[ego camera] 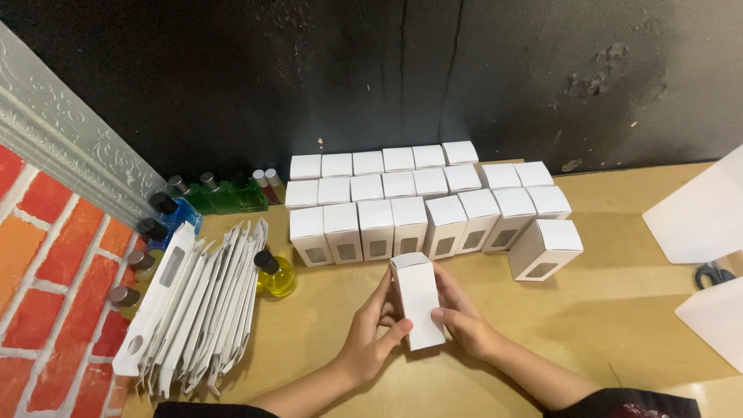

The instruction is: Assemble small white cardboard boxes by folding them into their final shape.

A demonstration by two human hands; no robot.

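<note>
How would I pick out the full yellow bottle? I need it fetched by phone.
Start at the fanned stack of flat white cartons on the wooden table's left side. At its right edge stands the yellow bottle, black-capped, alone on the table, apart from the bottles lining the brick wall.

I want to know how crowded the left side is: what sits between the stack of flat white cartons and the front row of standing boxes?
In the head view, a yellow bottle with a black cap stands there on the table.
</note>
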